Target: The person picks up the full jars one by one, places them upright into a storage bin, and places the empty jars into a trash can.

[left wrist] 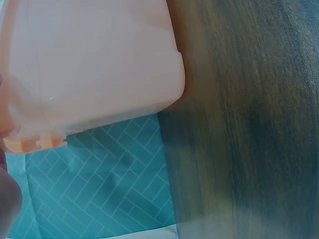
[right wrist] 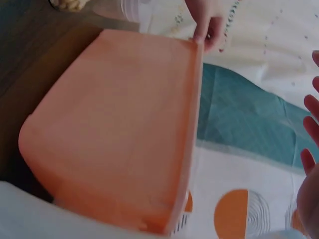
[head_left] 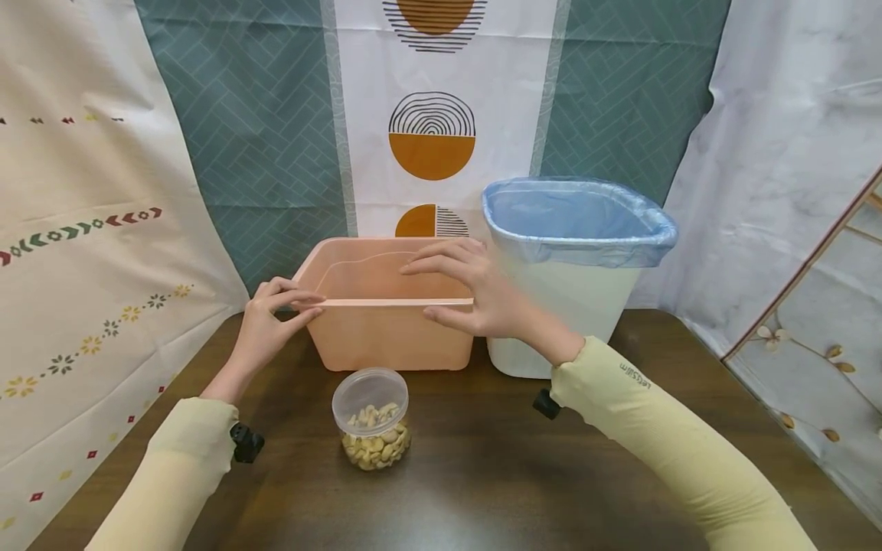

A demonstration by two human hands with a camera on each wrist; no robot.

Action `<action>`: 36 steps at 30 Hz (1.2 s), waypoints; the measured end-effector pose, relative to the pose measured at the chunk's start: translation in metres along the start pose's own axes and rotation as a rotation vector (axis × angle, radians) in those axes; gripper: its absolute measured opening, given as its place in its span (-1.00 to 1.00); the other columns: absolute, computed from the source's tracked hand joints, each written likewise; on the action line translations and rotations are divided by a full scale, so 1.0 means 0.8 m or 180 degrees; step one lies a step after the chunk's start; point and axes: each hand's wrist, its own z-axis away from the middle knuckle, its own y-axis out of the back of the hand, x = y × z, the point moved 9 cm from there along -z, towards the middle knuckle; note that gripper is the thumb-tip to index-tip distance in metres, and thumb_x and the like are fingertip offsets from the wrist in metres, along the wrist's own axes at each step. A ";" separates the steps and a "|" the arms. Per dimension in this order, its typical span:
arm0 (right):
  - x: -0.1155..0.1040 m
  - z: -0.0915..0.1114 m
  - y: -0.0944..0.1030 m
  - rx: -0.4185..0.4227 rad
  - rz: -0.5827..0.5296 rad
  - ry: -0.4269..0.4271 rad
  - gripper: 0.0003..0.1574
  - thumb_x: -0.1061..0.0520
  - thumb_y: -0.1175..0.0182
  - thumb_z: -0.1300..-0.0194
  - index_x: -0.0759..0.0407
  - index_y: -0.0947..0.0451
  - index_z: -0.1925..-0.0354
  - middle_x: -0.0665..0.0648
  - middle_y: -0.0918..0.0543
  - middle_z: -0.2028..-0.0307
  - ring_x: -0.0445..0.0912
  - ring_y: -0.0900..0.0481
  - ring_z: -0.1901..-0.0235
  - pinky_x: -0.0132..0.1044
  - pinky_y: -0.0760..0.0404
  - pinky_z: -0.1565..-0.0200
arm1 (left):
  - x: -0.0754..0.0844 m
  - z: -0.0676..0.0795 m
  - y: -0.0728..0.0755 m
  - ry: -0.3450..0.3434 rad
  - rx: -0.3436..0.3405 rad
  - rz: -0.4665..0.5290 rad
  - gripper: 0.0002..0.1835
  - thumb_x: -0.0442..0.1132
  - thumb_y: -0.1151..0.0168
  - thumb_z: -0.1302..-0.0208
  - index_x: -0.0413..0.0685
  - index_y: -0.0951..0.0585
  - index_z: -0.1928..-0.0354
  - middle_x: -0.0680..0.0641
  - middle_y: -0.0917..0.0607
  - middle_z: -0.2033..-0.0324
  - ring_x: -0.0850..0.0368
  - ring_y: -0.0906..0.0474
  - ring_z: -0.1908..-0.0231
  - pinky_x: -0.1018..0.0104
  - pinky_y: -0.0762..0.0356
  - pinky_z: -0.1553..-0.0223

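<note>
A peach-coloured plastic bin (head_left: 389, 337) stands open-topped at the middle back of the table. My left hand (head_left: 272, 310) pinches its rim at the left front corner between thumb and fingers; the right wrist view shows this left hand (right wrist: 207, 25) at the corner too. My right hand (head_left: 475, 287) is over the bin's right side, fingers spread, thumb apart and holding nothing. In the right wrist view a gap separates the right hand (right wrist: 310, 184) from the bin (right wrist: 119, 114). Nearer me stands a clear lidded jar (head_left: 372, 425) of cashew-like nuts.
To the right of the bin is a tall white waste bin (head_left: 579, 298) lined with a blue bag (head_left: 586, 222). Patterned curtains (head_left: 262, 153) hang behind and on both sides. Dark wooden table surface (head_left: 496, 467) stretches in front.
</note>
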 end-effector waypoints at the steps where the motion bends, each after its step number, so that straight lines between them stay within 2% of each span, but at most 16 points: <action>1: -0.002 -0.001 -0.008 -0.0077 0.0009 0.0018 -0.42 -0.09 -0.31 -0.19 -0.05 -0.57 -0.18 0.00 -0.60 -0.17 -0.11 -0.45 -0.24 -0.04 -0.24 -0.33 | 0.000 0.000 0.000 0.0004 0.0003 -0.0002 -0.75 -0.36 -0.49 -0.06 -0.04 -0.79 0.16 -0.01 -0.60 0.22 0.39 -0.25 0.19 0.22 -0.20 0.16; 5: -0.008 -0.002 -0.042 -0.0399 -0.0025 0.0040 -0.36 -0.17 -0.30 -0.20 -0.09 -0.52 -0.23 -0.05 -0.55 -0.21 -0.16 -0.39 -0.27 -0.07 -0.22 -0.35 | 0.001 0.000 0.000 0.0000 0.0024 0.0001 -0.75 -0.37 -0.49 -0.05 -0.05 -0.79 0.17 -0.01 -0.60 0.22 0.40 -0.24 0.19 0.29 -0.18 0.16; 10: -0.012 0.006 -0.083 -0.0785 -0.0056 0.0009 -0.26 -0.24 -0.29 -0.19 -0.14 -0.44 -0.31 -0.06 -0.48 -0.27 -0.17 -0.34 -0.27 -0.10 -0.24 -0.32 | 0.004 -0.001 -0.002 -0.0054 0.0023 0.0037 -0.75 -0.37 -0.49 -0.05 -0.07 -0.79 0.17 -0.02 -0.60 0.20 0.41 -0.23 0.19 0.27 -0.18 0.15; 15: -0.017 0.014 -0.116 -0.1066 -0.0122 -0.0002 -0.20 -0.27 -0.31 -0.17 -0.15 -0.41 -0.34 -0.07 -0.44 -0.32 -0.17 -0.31 -0.29 -0.11 -0.28 -0.28 | 0.004 -0.001 -0.006 -0.0038 -0.0030 0.0055 -0.75 -0.35 -0.48 -0.08 -0.07 -0.78 0.15 -0.02 -0.59 0.18 0.40 -0.23 0.19 0.27 -0.18 0.14; 18: -0.022 0.015 -0.133 -0.1197 -0.0115 0.0071 -0.19 -0.32 -0.28 -0.19 -0.15 -0.40 -0.35 -0.08 -0.43 -0.33 -0.18 -0.28 -0.33 -0.14 -0.26 -0.33 | 0.002 0.000 -0.005 -0.0014 -0.0021 0.0032 -0.75 -0.36 -0.48 -0.07 -0.07 -0.79 0.16 -0.02 -0.59 0.19 0.41 -0.23 0.20 0.28 -0.18 0.15; 24: -0.038 0.016 -0.162 -0.1416 -0.0076 0.0230 -0.14 -0.35 -0.29 -0.17 -0.19 -0.36 -0.38 -0.09 -0.44 -0.33 -0.19 -0.27 -0.35 -0.15 -0.24 -0.36 | 0.000 0.000 0.000 0.0004 -0.0011 0.0040 -0.76 -0.37 -0.47 -0.07 -0.07 -0.79 0.16 -0.02 -0.59 0.19 0.40 -0.23 0.19 0.31 -0.17 0.16; 31: -0.046 0.026 -0.189 -0.1845 -0.0138 0.0145 -0.09 -0.36 -0.30 -0.17 -0.30 -0.27 -0.43 -0.15 -0.32 -0.41 -0.22 -0.20 -0.37 -0.22 -0.25 -0.31 | 0.001 0.000 0.000 0.0006 -0.0005 0.0039 -0.75 -0.38 -0.48 -0.06 -0.09 -0.79 0.16 -0.04 -0.59 0.19 0.42 -0.23 0.19 0.31 -0.16 0.15; 36: -0.048 0.030 -0.199 -0.2000 -0.0191 0.0167 -0.10 -0.41 -0.25 -0.18 -0.34 -0.26 -0.43 -0.15 -0.30 -0.42 -0.22 -0.19 -0.37 -0.23 -0.24 -0.29 | 0.000 0.000 0.000 0.0018 -0.0009 0.0044 -0.76 -0.37 -0.48 -0.07 -0.09 -0.79 0.16 -0.03 -0.59 0.19 0.43 -0.23 0.19 0.33 -0.16 0.15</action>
